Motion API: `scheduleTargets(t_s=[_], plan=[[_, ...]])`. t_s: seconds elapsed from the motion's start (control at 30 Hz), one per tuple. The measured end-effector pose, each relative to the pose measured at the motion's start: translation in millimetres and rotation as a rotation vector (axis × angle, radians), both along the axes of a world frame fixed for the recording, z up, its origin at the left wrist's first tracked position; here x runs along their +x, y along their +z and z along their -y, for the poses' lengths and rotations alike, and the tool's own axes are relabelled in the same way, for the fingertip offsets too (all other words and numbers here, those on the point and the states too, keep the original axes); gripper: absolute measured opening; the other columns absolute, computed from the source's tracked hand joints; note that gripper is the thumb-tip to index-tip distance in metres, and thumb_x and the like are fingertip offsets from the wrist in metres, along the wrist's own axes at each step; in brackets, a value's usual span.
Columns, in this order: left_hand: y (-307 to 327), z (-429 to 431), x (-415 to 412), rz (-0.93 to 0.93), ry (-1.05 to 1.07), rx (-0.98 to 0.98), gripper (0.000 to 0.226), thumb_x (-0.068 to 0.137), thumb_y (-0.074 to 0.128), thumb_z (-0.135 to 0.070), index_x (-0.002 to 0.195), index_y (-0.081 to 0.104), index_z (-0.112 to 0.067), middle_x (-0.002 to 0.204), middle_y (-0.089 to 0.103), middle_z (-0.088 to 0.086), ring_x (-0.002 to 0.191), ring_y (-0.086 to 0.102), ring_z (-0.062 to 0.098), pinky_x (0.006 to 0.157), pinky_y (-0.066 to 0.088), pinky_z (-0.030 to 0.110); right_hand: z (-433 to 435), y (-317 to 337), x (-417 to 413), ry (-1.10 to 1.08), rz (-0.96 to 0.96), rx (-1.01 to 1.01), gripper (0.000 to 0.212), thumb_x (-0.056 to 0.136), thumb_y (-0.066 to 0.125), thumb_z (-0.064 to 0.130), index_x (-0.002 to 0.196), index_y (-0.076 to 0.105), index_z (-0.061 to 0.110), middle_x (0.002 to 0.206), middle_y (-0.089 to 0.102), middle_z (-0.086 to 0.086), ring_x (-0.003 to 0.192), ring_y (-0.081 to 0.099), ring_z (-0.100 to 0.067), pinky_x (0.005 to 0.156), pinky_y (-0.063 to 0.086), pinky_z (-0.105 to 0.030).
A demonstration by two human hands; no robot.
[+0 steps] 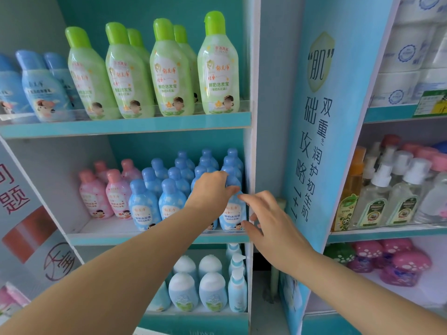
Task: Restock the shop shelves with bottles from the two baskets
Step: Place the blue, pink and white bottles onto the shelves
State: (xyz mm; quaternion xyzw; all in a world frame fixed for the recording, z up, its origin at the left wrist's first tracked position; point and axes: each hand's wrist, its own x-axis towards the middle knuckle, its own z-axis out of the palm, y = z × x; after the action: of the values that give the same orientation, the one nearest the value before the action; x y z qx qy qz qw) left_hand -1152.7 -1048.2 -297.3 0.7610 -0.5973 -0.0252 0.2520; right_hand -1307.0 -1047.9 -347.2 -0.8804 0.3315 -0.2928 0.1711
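Your left hand (212,187) reaches into the middle shelf (154,238) of the teal and white display unit, its fingers curled around the neck and shoulder of a pale blue plastic bottle with a rounded blue cap (232,209), which stands upright at the front right corner of that shelf, hard against the white side wall. Your right hand (268,223) hovers just beside the same bottle with its fingers spread and loosely bent, holding nothing; the fingertips (243,196) come right up to the bottle's side, though you cannot tell whether they actually touch it. Behind and to the left of the held bottle, more blue-capped bottles of the same kind (167,189) stand in tight rows, and further left on that shelf sits a small group of pink-capped pink bottles (113,192). On the shelf above, tall pale green bottles with bright green caps (169,68) line the front edge, with blue bottles (41,88) to their left. The shelf below holds squat pale blue bottles with white domed tops (198,286). The baskets are not in view.
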Motion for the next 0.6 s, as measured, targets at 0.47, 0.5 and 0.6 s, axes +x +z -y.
scheduleTargets(t_s=[0.47, 0.5, 0.6], plan=[[-9.9, -83.1, 30.8, 0.076, -0.078, -0.214, 0.031, 0.095, 0.049, -0.024, 0.122, 0.057, -0.011, 0.111, 0.068, 0.01, 0.104, 0.061, 0.029, 0.086, 0.046, 0.039, -32.2, 2.3, 16.1, 0.069, 0.101, -0.025, 0.04, 0.091, 0.054, 0.013, 0.129, 0.047, 0.023, 0.116, 0.042, 0.004, 0.084, 0.06, -0.017, 0.08, 0.049, -0.045], [-14.1, -100.3, 41.3, 0.071, -0.073, -0.209, 0.029, 0.095, 0.049, -0.02, 0.119, 0.06, -0.011, 0.108, 0.069, 0.009, 0.101, 0.062, 0.028, 0.086, 0.047, 0.038, -38.9, 1.7, 20.8, 0.088, 0.104, -0.023, 0.04, 0.091, 0.054, 0.011, 0.129, 0.048, 0.021, 0.115, 0.042, 0.002, 0.083, 0.06, -0.016, 0.079, 0.049, -0.044], [-32.6, -154.2, 74.3, 0.059, -0.02, -0.094, 0.023, 0.093, 0.051, -0.018, 0.109, 0.066, -0.011, 0.102, 0.07, 0.007, 0.093, 0.063, 0.025, 0.084, 0.049, 0.034, -60.1, -2.5, 35.2, 0.138, 0.072, -0.009, 0.042, 0.092, 0.052, 0.011, 0.131, 0.045, 0.021, 0.11, 0.038, 0.007, 0.084, 0.06, -0.012, 0.08, 0.051, -0.042]])
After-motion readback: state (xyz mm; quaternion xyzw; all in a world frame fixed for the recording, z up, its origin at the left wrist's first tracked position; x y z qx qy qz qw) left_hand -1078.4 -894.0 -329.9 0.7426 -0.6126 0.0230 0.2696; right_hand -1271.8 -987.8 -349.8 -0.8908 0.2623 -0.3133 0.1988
